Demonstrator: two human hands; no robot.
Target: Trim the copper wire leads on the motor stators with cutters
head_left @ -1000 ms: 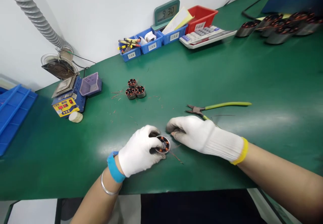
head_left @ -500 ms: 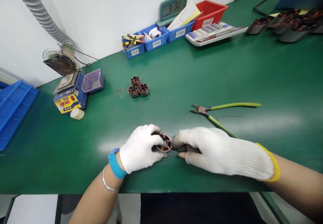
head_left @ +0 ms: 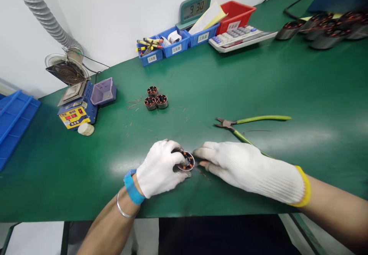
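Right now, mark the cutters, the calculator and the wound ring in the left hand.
Cutters (head_left: 228,124): head view, on the metal pivot.
Calculator (head_left: 233,36): head view, on the keypad.
Wound ring (head_left: 191,162): head view, right side, on the copper coils.

Note partial occlusion of wound core (head_left: 190,162) by left hand (head_left: 161,166); cropping of blue tray (head_left: 17,115) at left edge; blurring of upper-right cluster (head_left: 330,35), possibly similar cores.

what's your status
White-gloved left hand grips round copper-wound metal ring. White-gloved right hand beside it, grip unclear. Open green-handled metal pliers beyond right hand, clear of ring.
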